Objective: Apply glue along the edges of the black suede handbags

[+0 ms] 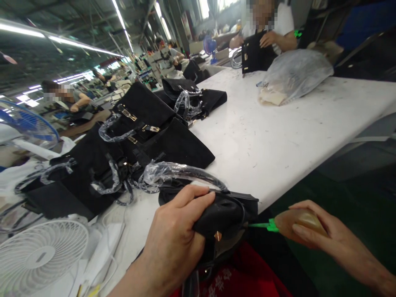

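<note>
While the left hand (176, 243) clamps a soft black suede bag (222, 214), the right hand (321, 231), at three o'clock, wraps a smooth tan squeeze bottle (297, 220) whose green nozzle (262, 225) touches it.

Handbags (130, 144) on table (278, 136), fan (40, 255) left

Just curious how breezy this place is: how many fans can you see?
3. A white fan sits at the bottom left, a blue fan stands at the left edge, and a small blue fan stands far back. Others may be hidden.
</note>
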`<action>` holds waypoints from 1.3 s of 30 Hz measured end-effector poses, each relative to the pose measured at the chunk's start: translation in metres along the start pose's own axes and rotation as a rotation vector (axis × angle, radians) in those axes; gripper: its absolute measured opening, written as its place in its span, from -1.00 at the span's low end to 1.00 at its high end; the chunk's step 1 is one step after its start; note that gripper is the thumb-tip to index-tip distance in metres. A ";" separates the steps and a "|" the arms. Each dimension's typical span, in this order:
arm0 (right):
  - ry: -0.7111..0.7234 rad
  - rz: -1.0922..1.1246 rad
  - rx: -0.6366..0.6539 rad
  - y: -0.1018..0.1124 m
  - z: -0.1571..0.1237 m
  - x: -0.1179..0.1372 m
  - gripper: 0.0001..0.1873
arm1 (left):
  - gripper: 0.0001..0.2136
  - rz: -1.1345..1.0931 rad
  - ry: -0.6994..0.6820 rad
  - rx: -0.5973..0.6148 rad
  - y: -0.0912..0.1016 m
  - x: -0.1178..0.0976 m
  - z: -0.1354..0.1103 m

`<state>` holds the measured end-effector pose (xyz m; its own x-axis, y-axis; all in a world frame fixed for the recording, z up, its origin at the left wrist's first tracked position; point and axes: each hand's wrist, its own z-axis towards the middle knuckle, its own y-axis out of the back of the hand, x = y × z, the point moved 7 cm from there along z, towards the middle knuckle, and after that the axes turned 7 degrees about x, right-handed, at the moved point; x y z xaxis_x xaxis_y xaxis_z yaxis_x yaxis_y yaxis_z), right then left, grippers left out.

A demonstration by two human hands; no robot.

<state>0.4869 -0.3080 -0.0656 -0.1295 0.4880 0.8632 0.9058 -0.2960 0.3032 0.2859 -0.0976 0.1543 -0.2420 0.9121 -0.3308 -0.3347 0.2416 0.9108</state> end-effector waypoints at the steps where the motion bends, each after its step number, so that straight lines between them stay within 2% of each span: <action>1: 0.001 0.014 0.004 -0.001 -0.001 0.001 -0.41 | -0.61 0.007 0.002 0.005 0.001 -0.001 -0.001; 6: -0.001 0.068 -0.066 -0.008 -0.009 0.009 -0.44 | -0.59 0.038 0.012 0.019 0.004 -0.008 -0.006; 11: -0.044 0.002 -0.188 0.000 -0.013 0.010 -0.32 | -0.60 0.095 0.006 0.058 0.005 -0.011 -0.018; 15: -0.027 0.018 -0.012 -0.010 -0.012 0.017 -0.38 | -0.61 0.144 0.024 0.085 0.004 -0.006 -0.029; 16: -0.032 -0.002 -0.021 -0.009 -0.013 0.018 -0.39 | -0.61 0.143 0.023 0.082 0.004 -0.006 -0.031; 19: -0.061 -0.022 -0.155 -0.001 -0.017 0.017 -0.34 | -0.60 0.127 0.011 0.076 0.005 -0.008 -0.033; 20: -0.067 -0.010 -0.158 -0.001 -0.018 0.016 -0.34 | -0.60 0.120 0.006 0.075 0.006 -0.009 -0.033; 24: -0.057 0.009 0.029 -0.013 -0.017 0.017 -0.39 | -0.60 0.107 0.007 0.082 0.006 -0.010 -0.034; 25: -0.065 0.000 0.014 -0.013 -0.017 0.017 -0.37 | -0.60 0.107 0.011 0.085 0.006 -0.010 -0.034; 29: -0.122 0.021 -0.175 -0.001 -0.023 0.013 -0.26 | -0.62 0.122 0.030 0.082 0.005 -0.009 -0.036; 31: -0.123 0.116 -0.141 -0.006 -0.025 0.011 -0.28 | -0.62 0.117 0.035 0.081 0.005 -0.010 -0.036; 33: -0.104 0.208 -0.045 -0.016 -0.026 0.011 -0.34 | -0.62 0.112 0.038 0.083 0.004 -0.011 -0.036; 36: -0.077 0.176 0.068 -0.028 -0.027 0.015 -0.43 | -0.61 0.108 0.046 0.097 0.003 -0.011 -0.038; 39: -0.106 0.105 -0.008 -0.024 -0.027 0.016 -0.39 | -0.61 0.109 0.046 0.120 0.002 -0.011 -0.040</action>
<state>0.4519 -0.3153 -0.0479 0.0096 0.5380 0.8429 0.9088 -0.3564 0.2171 0.2520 -0.1206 0.1498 -0.3130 0.9197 -0.2368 -0.1936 0.1823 0.9640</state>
